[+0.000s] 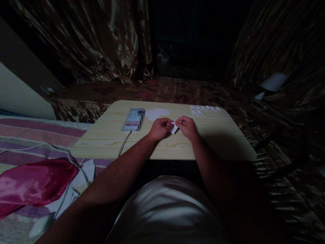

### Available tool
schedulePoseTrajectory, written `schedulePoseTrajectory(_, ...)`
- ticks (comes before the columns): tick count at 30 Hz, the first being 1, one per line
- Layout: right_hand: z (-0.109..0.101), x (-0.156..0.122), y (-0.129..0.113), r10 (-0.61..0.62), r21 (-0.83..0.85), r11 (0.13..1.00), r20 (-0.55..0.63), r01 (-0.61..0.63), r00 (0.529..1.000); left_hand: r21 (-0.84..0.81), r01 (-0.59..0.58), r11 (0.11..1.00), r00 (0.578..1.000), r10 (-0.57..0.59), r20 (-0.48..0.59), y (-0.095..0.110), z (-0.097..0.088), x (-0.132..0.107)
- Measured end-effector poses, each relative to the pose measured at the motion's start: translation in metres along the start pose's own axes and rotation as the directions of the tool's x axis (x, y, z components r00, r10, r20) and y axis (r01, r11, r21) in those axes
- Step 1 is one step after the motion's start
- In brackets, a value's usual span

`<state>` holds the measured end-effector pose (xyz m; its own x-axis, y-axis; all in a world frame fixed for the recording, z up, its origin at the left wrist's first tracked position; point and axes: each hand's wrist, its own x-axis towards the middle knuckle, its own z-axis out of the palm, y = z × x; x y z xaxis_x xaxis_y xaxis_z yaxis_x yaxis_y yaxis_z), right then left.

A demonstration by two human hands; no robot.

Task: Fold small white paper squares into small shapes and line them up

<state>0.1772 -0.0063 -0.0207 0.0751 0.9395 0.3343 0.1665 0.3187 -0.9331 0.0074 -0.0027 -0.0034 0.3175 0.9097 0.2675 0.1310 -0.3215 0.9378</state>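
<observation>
Between my two hands, over the middle of the table, is a small folded piece of white paper [174,128] with a point facing me. My left hand [160,128] pinches its left side between thumb and fingers. On the other side, my right hand [187,126] grips the upper right edge, fingers closed. Just beyond my left hand lie flat white paper sheets [157,113]. Several small folded paper pieces [205,108] sit in two rows near the table's far right corner.
The light wooden table [101,135] also carries a pixelated, phone-like device [133,119] with a cable [123,144] running off the near edge. A pink satin cushion [38,181] and papers [86,171] lie on the striped bedding at left. A small lamp [274,82] stands at right.
</observation>
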Motion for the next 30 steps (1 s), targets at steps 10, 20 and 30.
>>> schedulePoseTrajectory(10,0.0008,-0.0023,-0.0015,-0.019,-0.003,1.0,0.02,0.019,1.0,0.045,-0.007,0.999,0.999,0.009,-0.042,-0.0021,0.0017,0.0)
schedulePoseTrajectory(20,0.0,-0.0025,-0.0014,-0.029,-0.05,0.998,0.021,0.03,0.999,0.058,0.001,0.998,0.999,0.001,-0.039,0.0,0.0016,-0.0009)
schedulePoseTrajectory(30,0.0038,-0.0058,-0.009,-0.012,0.045,0.999,0.009,0.011,1.0,0.0,-0.009,1.0,0.997,0.009,-0.071,-0.0004,0.0018,0.0004)
